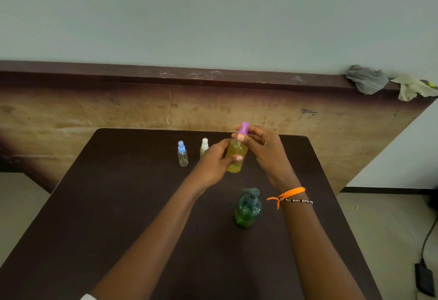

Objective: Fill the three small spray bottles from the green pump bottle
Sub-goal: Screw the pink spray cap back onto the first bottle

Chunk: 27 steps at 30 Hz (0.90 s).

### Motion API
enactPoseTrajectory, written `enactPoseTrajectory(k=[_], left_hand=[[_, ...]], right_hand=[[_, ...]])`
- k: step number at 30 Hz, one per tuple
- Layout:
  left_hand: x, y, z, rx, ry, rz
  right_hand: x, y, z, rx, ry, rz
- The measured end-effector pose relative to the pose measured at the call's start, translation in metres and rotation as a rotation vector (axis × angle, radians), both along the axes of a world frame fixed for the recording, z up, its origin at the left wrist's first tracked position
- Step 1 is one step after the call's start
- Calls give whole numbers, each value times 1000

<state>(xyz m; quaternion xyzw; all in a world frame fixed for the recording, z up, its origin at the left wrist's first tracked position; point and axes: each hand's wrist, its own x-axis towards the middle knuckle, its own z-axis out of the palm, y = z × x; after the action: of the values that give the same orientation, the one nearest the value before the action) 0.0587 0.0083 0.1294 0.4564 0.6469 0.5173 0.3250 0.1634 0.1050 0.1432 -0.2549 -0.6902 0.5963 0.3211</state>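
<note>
The pump bottle (247,208) stands on the table (118,228), and all other places are told from it. Farther back from it, a spray bottle (234,157) is held above the table between the left hand (213,164) and the right hand (263,148). Behind the pump bottle and to its left stand two more spray bottles, one (203,148) near the left hand and the other (182,154) farther left.

Perhaps a plain workroom, dark table (118,205), worn wooden ledge (166,77), rags (366,79)
</note>
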Motion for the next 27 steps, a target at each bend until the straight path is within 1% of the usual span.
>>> enactPoseTrajectory(k=[3, 6, 9, 13, 16, 22, 27], left_hand=[[-11, 5, -4, 2, -21, 34], [-21, 10, -17, -28, -46, 94], [-31, 11, -32, -76, -30, 219], [-41, 4, -54, -94, -79, 332], [-44, 1, -73, -122, -116, 388], [-38, 1, -98, -199, -136, 400], [-37, 3, -106, -231, -150, 407]], right_hand=[[-8, 13, -7, 160, -92, -17], [-19, 25, -17, 190, -145, 3], [-32, 40, -34, 230, -215, -14], [-45, 63, -67, 317, -335, -37], [-55, 73, -96, 361, -377, -46], [-75, 89, -139, 402, -470, -59], [-86, 96, -152, 412, -551, 23]])
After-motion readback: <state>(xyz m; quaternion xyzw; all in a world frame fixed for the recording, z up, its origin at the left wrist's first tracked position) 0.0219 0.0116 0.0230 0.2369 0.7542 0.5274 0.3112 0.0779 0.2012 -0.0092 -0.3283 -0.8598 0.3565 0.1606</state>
